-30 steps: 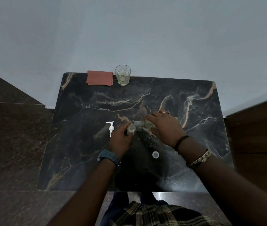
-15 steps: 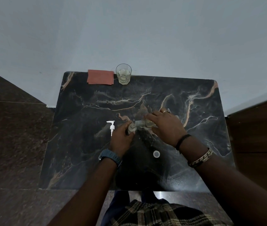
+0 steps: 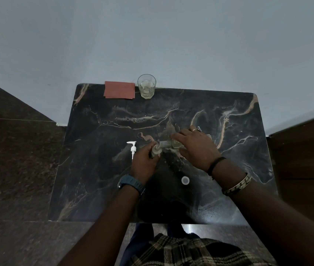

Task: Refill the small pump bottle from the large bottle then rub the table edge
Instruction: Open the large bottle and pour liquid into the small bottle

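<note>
My left hand [image 3: 145, 163] grips the small clear bottle [image 3: 156, 150] upright on the black marble table [image 3: 94, 169], its pump off and its mouth uncovered. My right hand [image 3: 196, 146] holds the large clear bottle [image 3: 171, 144] tipped sideways, its neck meeting the small bottle's mouth. Most of the large bottle is hidden under my fingers. The white pump head [image 3: 133, 148] lies on the table just left of my left hand. A round white cap [image 3: 185, 180] lies nearer me, between my forearms.
A glass [image 3: 146, 86] holding pale liquid and a folded reddish cloth [image 3: 119, 90] sit at the table's far edge against the grey wall. Dark stone floor lies to the left, a wooden surface to the right.
Both hands and the two bottles stay in nearly the same pose, with the large bottle held tipped at the small one's mouth.
</note>
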